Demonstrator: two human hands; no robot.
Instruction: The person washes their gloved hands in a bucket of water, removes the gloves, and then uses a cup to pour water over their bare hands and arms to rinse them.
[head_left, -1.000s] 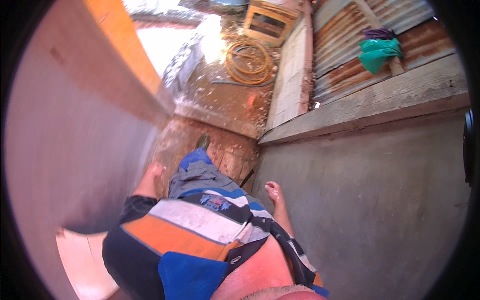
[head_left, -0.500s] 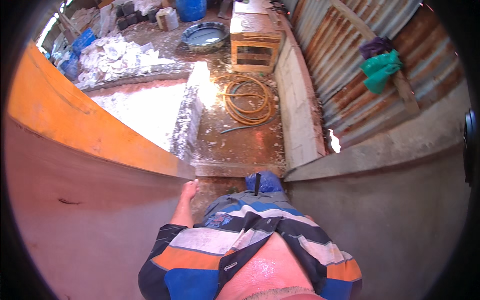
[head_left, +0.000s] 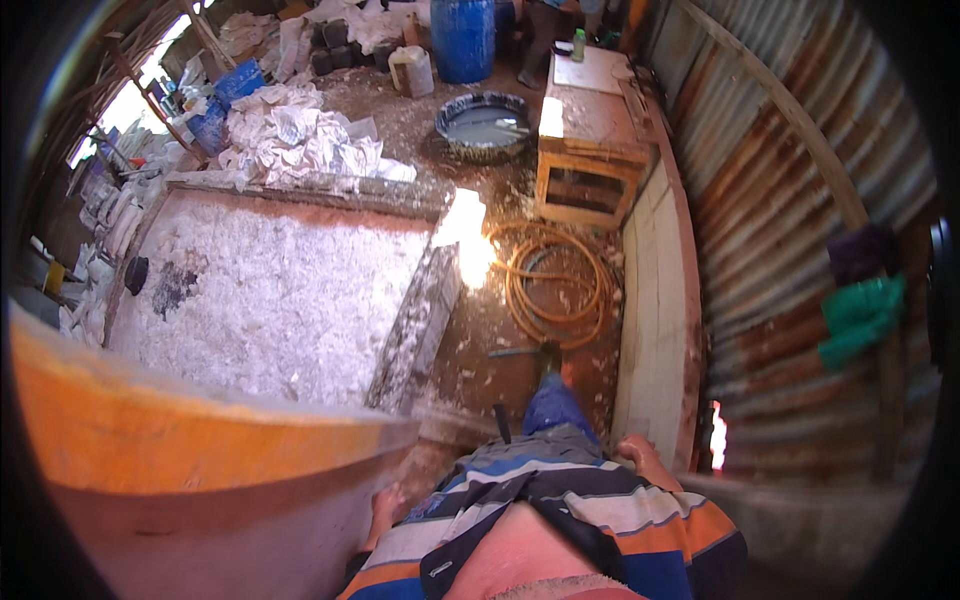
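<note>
My left hand (head_left: 388,500) hangs low at my side, beside the end of the orange-topped wall (head_left: 240,450). It is blurred, and its fingers cannot be made out clearly. My right hand (head_left: 637,450) is at hip height, near the low block wall (head_left: 655,360). Its fingers are small and partly turned away, so their pose is unclear. No object shows in either hand. Ahead of me, one leg in blue covering (head_left: 558,402) stretches onto the wet brown floor, its foot by a coiled orange hose (head_left: 512,290).
A low-walled bay of whitish material (head_left: 270,290) lies left. Beyond are white sacks (head_left: 310,145), a black tub of liquid (head_left: 485,125), a blue barrel (head_left: 462,40) and a wooden table (head_left: 590,140). Rusty corrugated sheeting (head_left: 780,220) lines the right. Another person's leg (head_left: 538,45) shows far back.
I have moved forward past the wall ends, one leg stepping out toward the hose. My right hand has come into clear view. The view has swung left, showing more of the bay.
</note>
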